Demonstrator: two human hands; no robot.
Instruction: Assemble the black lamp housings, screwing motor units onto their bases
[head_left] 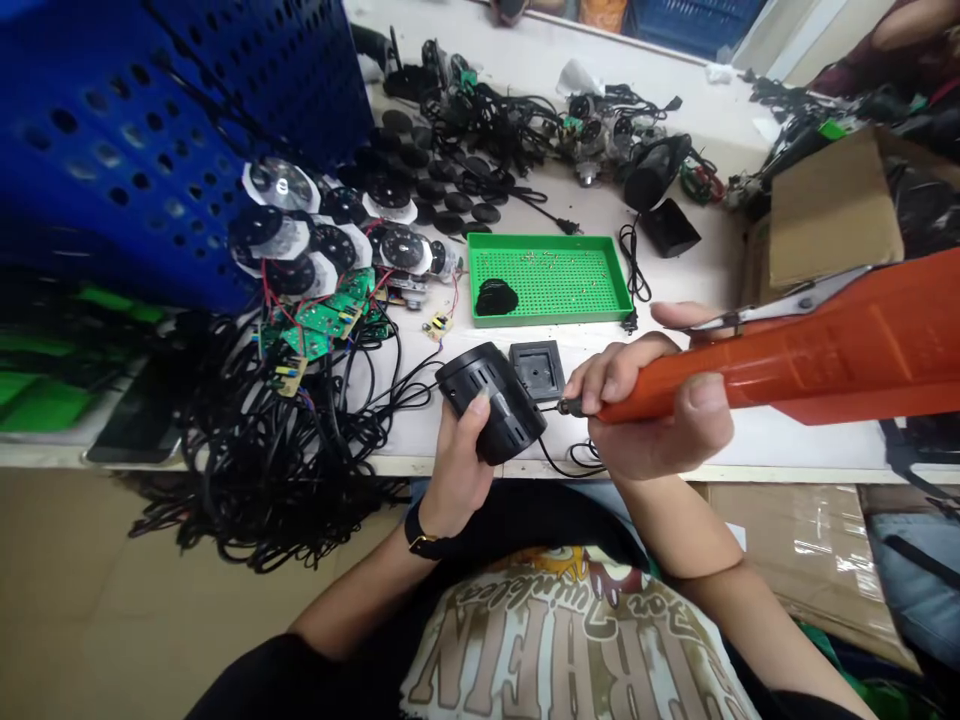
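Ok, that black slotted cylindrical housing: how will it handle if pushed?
The black slotted cylindrical housing would probably roll on its round side. It is likely light for its size: the slots suggest a thin plastic shell, held by the left hand.

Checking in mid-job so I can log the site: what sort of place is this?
Probably a small electronics assembly workshop: green circuit boards and black power cords lie on the bench, beside a green tray of small parts, and the right hand grips an orange screwdriver.

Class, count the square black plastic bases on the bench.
2: one square base beside the black slotted cylinder in the left hand, another right of the green perforated tray; more may be hidden.
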